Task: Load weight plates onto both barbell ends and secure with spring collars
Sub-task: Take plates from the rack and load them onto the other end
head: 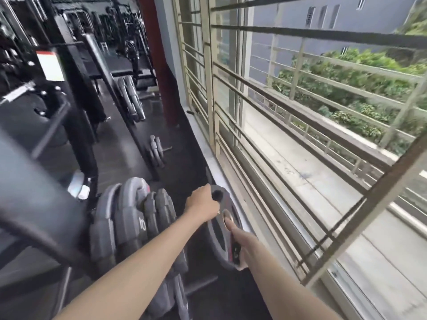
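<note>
Between left hand (203,204) and right hand (242,243), upright weight plate (219,239)

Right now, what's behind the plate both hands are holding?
Behind the plate, gripped by the left hand and right hand, runs the pale window ledge and barred window. The ledge directly behind is covered.

The weight plate (221,229) under my fingers (228,224) looks like matt dark rubber with a smooth metal ring at its hole. The racked plates (129,218) seem grey and rubbery, slightly sheened. Window bars (300,33) are dull painted metal.
</note>
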Action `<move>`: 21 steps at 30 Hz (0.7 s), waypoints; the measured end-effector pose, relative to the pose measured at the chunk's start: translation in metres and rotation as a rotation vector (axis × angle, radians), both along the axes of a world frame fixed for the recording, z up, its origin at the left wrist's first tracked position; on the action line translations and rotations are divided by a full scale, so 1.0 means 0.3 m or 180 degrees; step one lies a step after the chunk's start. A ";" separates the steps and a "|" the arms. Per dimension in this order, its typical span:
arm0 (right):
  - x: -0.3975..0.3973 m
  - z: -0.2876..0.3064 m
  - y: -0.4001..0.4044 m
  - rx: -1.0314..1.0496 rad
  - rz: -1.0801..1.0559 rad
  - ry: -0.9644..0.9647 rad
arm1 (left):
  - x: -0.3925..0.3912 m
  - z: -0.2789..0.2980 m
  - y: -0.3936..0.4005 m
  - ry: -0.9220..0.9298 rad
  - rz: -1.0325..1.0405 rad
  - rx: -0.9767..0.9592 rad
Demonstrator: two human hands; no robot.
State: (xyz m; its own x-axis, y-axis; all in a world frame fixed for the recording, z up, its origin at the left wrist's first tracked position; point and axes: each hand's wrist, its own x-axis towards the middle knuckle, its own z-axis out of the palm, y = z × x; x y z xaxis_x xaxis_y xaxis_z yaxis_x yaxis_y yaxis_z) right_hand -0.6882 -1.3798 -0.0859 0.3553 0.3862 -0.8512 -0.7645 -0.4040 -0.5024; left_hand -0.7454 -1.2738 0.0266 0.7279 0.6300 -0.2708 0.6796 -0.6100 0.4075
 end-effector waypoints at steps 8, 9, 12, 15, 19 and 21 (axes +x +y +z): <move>0.025 0.213 -0.027 0.0495 -0.0301 -0.1232 | -0.102 0.229 -0.016 -0.1039 0.0614 -0.0214; 0.007 0.262 -0.014 0.0598 -0.0322 -0.1333 | -0.137 0.271 -0.003 -0.1209 0.0715 -0.0166; -0.073 0.379 0.037 0.0842 -0.0356 -0.1506 | -0.290 0.379 0.031 -0.1590 0.0893 -0.0121; -0.194 0.446 0.073 0.1142 -0.0323 -0.1620 | -0.507 0.466 0.054 -0.1895 0.1048 -0.0078; -0.518 0.587 0.041 0.1680 -0.0249 -0.1491 | -0.896 0.549 0.026 -0.2372 0.1158 0.0040; -0.696 0.614 0.035 0.1937 -0.0109 -0.1419 | -1.117 0.581 -0.018 -0.2524 0.1227 0.0198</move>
State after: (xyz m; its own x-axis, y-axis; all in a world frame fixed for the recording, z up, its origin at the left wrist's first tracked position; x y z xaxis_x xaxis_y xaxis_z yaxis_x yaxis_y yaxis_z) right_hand -0.8969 -1.3694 0.0982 0.6365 0.7248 -0.2638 -0.4436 0.0641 -0.8939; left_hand -1.0805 -1.2790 0.2010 0.4209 0.8671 0.2665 0.3739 -0.4335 0.8199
